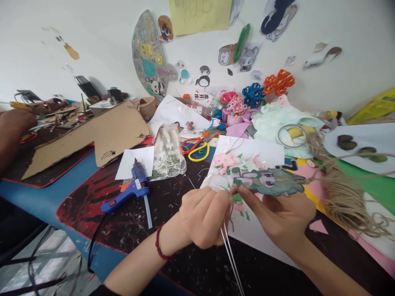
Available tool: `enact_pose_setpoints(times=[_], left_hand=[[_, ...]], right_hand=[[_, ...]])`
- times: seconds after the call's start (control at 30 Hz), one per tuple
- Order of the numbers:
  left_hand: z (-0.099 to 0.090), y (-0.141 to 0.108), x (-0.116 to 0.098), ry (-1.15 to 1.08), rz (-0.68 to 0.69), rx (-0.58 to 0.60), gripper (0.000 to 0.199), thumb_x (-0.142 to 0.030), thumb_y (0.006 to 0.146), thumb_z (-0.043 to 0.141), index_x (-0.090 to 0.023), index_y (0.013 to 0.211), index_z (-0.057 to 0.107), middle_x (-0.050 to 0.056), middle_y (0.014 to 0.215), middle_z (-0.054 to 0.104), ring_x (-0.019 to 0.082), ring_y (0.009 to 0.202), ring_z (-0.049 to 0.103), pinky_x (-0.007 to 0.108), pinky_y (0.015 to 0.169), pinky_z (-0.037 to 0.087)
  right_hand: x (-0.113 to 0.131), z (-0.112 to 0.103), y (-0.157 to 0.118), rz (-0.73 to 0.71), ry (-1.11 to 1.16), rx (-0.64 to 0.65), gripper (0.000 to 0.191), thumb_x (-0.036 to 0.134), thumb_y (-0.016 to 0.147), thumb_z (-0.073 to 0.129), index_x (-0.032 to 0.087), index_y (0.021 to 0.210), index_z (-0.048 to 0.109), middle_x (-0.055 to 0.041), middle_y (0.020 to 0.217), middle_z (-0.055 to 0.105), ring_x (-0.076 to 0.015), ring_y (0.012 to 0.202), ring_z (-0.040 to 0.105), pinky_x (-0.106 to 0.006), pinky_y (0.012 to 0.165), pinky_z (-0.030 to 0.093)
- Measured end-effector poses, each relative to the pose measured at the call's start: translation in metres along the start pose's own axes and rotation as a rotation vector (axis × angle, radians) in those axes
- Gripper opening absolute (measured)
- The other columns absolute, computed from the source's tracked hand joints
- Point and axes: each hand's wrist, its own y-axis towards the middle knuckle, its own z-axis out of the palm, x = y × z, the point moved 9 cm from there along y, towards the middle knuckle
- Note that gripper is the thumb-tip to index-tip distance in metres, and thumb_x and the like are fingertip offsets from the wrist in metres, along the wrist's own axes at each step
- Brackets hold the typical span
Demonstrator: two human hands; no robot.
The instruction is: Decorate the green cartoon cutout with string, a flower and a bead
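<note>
My left hand point(205, 216) is closed in a pinch, with two strands of white string point(230, 255) hanging below the fist. A short end of brown twine point(232, 218) dangles by its fingertips. My right hand point(282, 216) grips a paper cutout point(268, 181) of a green-haired cartoon figure, lying sideways, thumb in front. Both sets of fingertips meet at the figure's left end; exactly what they pinch there is hidden. Just behind the hands, pink paper flowers point(226, 160) and green scraps lie on a white sheet point(268, 150).
A blue hot glue gun point(138, 187) lies to the left. Behind it are a clear bag of white string point(168, 154) and red-and-yellow scissors point(197, 149). Loose twine point(345, 197) spreads at right. Cardboard point(120, 127) lies back left; another person's arm point(14, 131) is at the left edge.
</note>
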Motion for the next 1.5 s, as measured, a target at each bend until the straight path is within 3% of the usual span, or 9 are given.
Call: enact_pose_setpoints(times=[0.1, 0.23, 0.43, 0.77, 0.97, 1.1, 1.5], left_hand=[[-0.001, 0.0, 0.0, 0.002, -0.002, 0.002, 0.015, -0.001, 0.082, 0.049, -0.015, 0.077, 0.051, -0.003, 0.052, 0.049, 0.01, 0.043, 0.04, 0.025, 0.043, 0.033], [0.001, 0.001, 0.0, 0.02, -0.005, 0.007, 0.015, -0.001, 0.083, 0.05, -0.015, 0.079, 0.052, -0.003, 0.052, 0.049, 0.01, 0.044, 0.041, 0.026, 0.044, 0.032], [0.005, 0.0, 0.001, 0.025, -0.028, 0.04, 0.017, -0.003, 0.086, 0.047, -0.016, 0.077, 0.051, -0.003, 0.053, 0.047, 0.01, 0.045, 0.039, 0.026, 0.045, 0.029], [0.007, 0.0, 0.001, 0.041, 0.0, 0.017, 0.019, -0.004, 0.087, 0.043, -0.015, 0.074, 0.053, -0.003, 0.052, 0.044, 0.011, 0.043, 0.04, 0.028, 0.042, 0.027], [-0.001, 0.001, -0.002, 0.028, 0.017, -0.003, 0.015, -0.002, 0.083, 0.048, -0.015, 0.076, 0.051, -0.003, 0.051, 0.049, 0.011, 0.042, 0.042, 0.026, 0.042, 0.032], [0.0, 0.001, -0.002, 0.031, 0.014, 0.017, 0.015, -0.002, 0.084, 0.048, -0.015, 0.078, 0.052, -0.003, 0.052, 0.05, 0.01, 0.044, 0.043, 0.026, 0.044, 0.034], [0.012, 0.0, 0.002, 0.031, 0.001, 0.043, 0.019, -0.005, 0.088, 0.045, -0.014, 0.073, 0.053, -0.003, 0.051, 0.041, 0.011, 0.045, 0.032, 0.029, 0.043, 0.024]], right_hand=[[0.0, -0.001, 0.0, 0.015, 0.001, 0.0, 0.009, 0.017, 0.078, 0.076, 0.025, 0.081, 0.072, 0.0018, 0.075, 0.076, -0.0195, 0.068, 0.071, -0.037, 0.071, 0.059], [0.0, 0.003, -0.001, 0.031, 0.031, 0.046, 0.013, 0.018, 0.079, 0.075, 0.026, 0.089, 0.073, 0.0012, 0.082, 0.077, -0.0216, 0.078, 0.074, -0.04, 0.082, 0.059], [-0.003, 0.004, -0.002, 0.046, 0.042, 0.033, 0.014, 0.017, 0.078, 0.076, 0.026, 0.088, 0.073, 0.0024, 0.077, 0.077, -0.0215, 0.076, 0.074, -0.038, 0.078, 0.061], [0.009, 0.005, -0.001, -0.052, -0.028, 0.046, 0.015, 0.02, 0.08, 0.074, 0.03, 0.091, 0.072, 0.0034, 0.084, 0.078, -0.0223, 0.075, 0.075, -0.039, 0.082, 0.061], [0.003, 0.002, 0.001, -0.023, 0.027, 0.007, 0.012, 0.018, 0.078, 0.075, 0.028, 0.085, 0.073, 0.0035, 0.076, 0.076, -0.0204, 0.071, 0.073, -0.037, 0.075, 0.06], [0.002, 0.003, 0.002, -0.001, 0.072, 0.017, 0.017, 0.013, 0.077, 0.075, 0.027, 0.087, 0.073, 0.0031, 0.082, 0.077, -0.02, 0.078, 0.073, -0.038, 0.082, 0.058], [0.007, 0.006, 0.003, -0.017, 0.048, 0.055, 0.012, 0.016, 0.08, 0.073, 0.026, 0.087, 0.072, 0.0019, 0.081, 0.077, -0.0205, 0.077, 0.074, -0.037, 0.077, 0.06]])
